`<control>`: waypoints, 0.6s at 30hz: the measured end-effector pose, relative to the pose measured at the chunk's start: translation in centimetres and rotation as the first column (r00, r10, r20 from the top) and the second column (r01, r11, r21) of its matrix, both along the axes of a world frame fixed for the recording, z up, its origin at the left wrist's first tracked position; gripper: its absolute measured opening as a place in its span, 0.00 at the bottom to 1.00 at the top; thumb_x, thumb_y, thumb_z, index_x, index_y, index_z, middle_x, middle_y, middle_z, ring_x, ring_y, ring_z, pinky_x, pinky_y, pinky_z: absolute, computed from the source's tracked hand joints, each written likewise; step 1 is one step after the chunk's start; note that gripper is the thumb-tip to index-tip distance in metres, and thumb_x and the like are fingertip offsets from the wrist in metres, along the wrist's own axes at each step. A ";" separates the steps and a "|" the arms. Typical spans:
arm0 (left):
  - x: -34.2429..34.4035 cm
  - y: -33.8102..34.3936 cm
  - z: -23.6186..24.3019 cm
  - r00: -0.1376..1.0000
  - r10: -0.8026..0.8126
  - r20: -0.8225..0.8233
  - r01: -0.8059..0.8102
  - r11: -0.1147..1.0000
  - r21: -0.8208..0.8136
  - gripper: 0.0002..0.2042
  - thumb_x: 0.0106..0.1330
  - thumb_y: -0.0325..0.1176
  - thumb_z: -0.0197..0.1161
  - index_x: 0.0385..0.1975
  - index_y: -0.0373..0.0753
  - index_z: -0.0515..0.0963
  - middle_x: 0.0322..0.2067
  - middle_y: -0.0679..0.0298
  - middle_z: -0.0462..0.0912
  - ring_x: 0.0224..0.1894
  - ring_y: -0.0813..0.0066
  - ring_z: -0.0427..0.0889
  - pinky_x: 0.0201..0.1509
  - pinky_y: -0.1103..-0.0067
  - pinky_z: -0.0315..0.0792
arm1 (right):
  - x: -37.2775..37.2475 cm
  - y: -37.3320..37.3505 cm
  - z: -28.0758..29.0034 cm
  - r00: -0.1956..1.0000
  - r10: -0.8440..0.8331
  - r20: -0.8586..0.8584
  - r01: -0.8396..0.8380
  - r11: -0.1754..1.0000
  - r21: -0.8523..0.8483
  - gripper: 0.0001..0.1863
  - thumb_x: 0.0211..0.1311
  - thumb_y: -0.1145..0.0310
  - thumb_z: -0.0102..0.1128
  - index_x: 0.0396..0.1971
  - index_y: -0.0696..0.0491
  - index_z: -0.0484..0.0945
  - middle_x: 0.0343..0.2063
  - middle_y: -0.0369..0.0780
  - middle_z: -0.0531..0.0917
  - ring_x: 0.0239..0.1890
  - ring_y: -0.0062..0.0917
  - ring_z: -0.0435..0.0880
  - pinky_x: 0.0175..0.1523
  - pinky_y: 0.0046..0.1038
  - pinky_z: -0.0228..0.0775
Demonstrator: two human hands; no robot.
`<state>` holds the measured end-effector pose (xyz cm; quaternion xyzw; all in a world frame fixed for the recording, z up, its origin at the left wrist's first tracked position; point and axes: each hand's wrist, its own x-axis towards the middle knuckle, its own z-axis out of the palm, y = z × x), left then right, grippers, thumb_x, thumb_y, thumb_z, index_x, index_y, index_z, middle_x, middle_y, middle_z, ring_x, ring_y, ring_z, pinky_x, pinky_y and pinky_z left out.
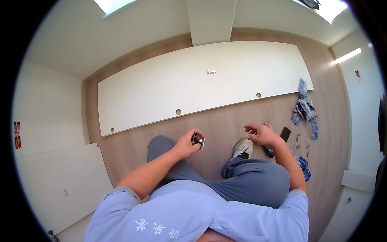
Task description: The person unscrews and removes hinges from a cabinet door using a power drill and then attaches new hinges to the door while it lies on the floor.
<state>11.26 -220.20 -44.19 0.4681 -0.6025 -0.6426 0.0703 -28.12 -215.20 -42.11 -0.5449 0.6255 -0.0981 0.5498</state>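
My left hand [186,146] is closed around a small shiny metal cabinet hinge [198,139], held just in front of the white panel's near edge. The fingers hide part of it. On the other side, my right hand [260,133] hovers above the toe of my shoe [244,147], its fingers apart and nothing visible in them. Beneath and beside that wrist lies a dark tool [269,151], mostly covered by the forearm. The long white panel [153,92] rests flat on the floor, with round holes [178,112] along its near edge.
Right of my right hand lie a black phone [285,134], small metal parts [298,137], a crumpled plastic wrapper [303,107] and blue packets [304,166]. Another white panel [60,185] stands at the left. A white column [211,22] meets the floor beyond the long panel.
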 end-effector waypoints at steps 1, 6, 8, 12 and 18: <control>-0.6 0.3 1.7 0.990 0.040 -0.136 -0.045 0.998 -0.039 0.19 0.62 0.19 0.62 0.53 0.39 0.72 0.52 0.58 0.82 0.52 0.72 0.82 0.56 0.72 0.79 | 1.2 -1.9 4.0 0.994 0.104 -0.033 -0.105 0.994 -0.029 0.33 0.65 0.55 0.71 0.65 0.57 0.74 0.57 0.49 0.83 0.53 0.38 0.87 0.59 0.36 0.78; -4.1 2.2 10.7 0.794 -0.130 -0.594 -0.177 0.885 -0.431 0.19 0.66 0.19 0.66 0.50 0.43 0.66 0.63 0.50 0.77 0.67 0.59 0.75 0.72 0.64 0.68 | 8.7 -3.0 20.1 0.912 0.361 -0.193 -0.400 0.886 -0.235 0.43 0.66 0.47 0.69 0.70 0.59 0.65 0.56 0.53 0.82 0.52 0.41 0.86 0.58 0.38 0.78; -4.5 3.0 13.8 0.765 -0.260 -0.590 -0.232 0.743 -0.628 0.19 0.66 0.20 0.68 0.49 0.44 0.66 0.68 0.46 0.72 0.73 0.53 0.70 0.78 0.60 0.58 | 11.6 -0.3 23.2 0.929 0.366 -0.054 -0.369 0.901 -0.227 0.45 0.67 0.44 0.67 0.70 0.61 0.61 0.53 0.54 0.82 0.50 0.42 0.86 0.54 0.37 0.78; -4.6 6.1 16.3 0.752 -0.378 -0.540 -0.298 0.536 -0.790 0.19 0.65 0.26 0.72 0.48 0.44 0.68 0.71 0.44 0.69 0.76 0.44 0.64 0.81 0.56 0.48 | 16.0 6.6 22.1 0.894 0.097 0.437 0.076 0.930 -0.360 0.31 0.78 0.49 0.54 0.64 0.60 0.66 0.40 0.51 0.83 0.41 0.42 0.87 0.46 0.35 0.78; -3.8 9.3 17.3 0.532 -0.225 -0.816 -0.193 0.906 -0.376 0.46 0.63 0.36 0.77 0.76 0.42 0.52 0.77 0.48 0.55 0.78 0.56 0.59 0.79 0.60 0.57 | 16.2 7.3 23.7 1.000 -0.004 -0.031 -0.016 0.779 -0.627 0.17 0.75 0.52 0.58 0.47 0.52 0.79 0.35 0.43 0.86 0.36 0.44 0.86 0.40 0.38 0.78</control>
